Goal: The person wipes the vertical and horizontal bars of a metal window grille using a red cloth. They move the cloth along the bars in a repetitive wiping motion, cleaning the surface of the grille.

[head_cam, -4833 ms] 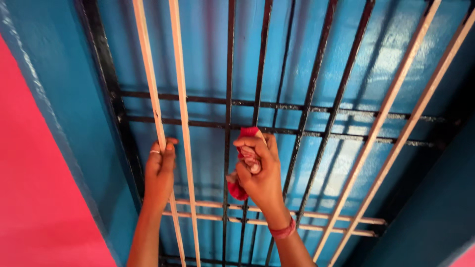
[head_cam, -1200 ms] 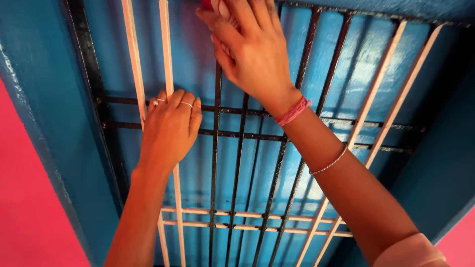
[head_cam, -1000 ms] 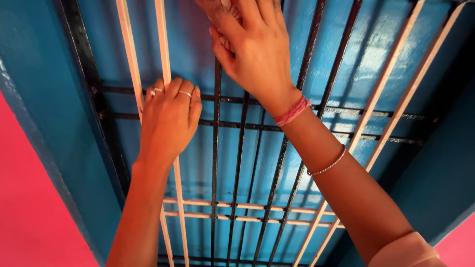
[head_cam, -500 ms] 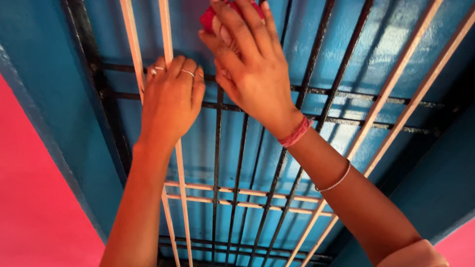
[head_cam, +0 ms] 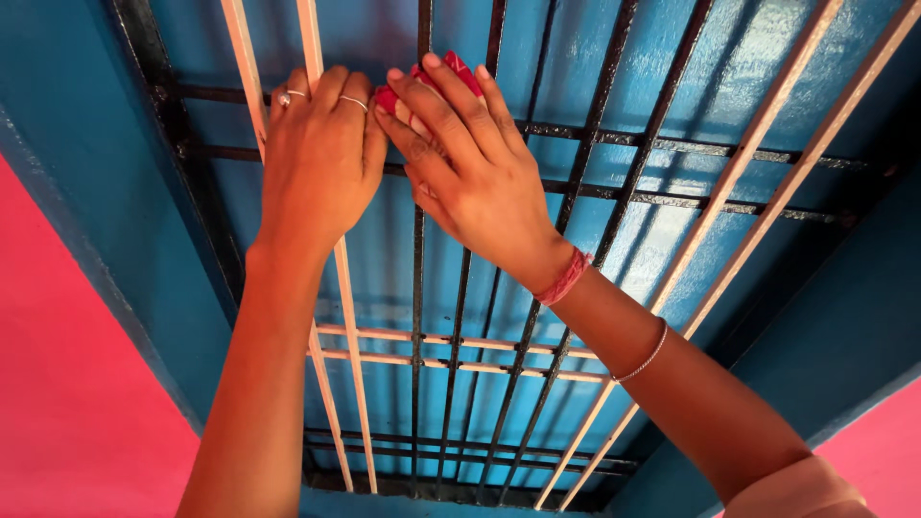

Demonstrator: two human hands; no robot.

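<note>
Blue window grille [head_cam: 614, 192]: left hand [head_cam: 317, 158] grips a pale bar [head_cam: 331, 240], right hand [head_cam: 470, 173] fingers press a red cloth [head_cam: 451, 72].

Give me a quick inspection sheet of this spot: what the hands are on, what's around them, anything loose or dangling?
Surface: metal window grille, black bars with some cream-painted ones, blue panel behind.
Job's things: red cloth, bunched against a black bar.
Clutter: nothing seen.
Hands: left hand wraps the cream bars, two rings on its fingers; right hand presses the red cloth to the grille, red thread band and thin bracelet on that arm.
Cables: nothing seen.
Surroundings: blue window frame, pink wall on both sides.
</note>
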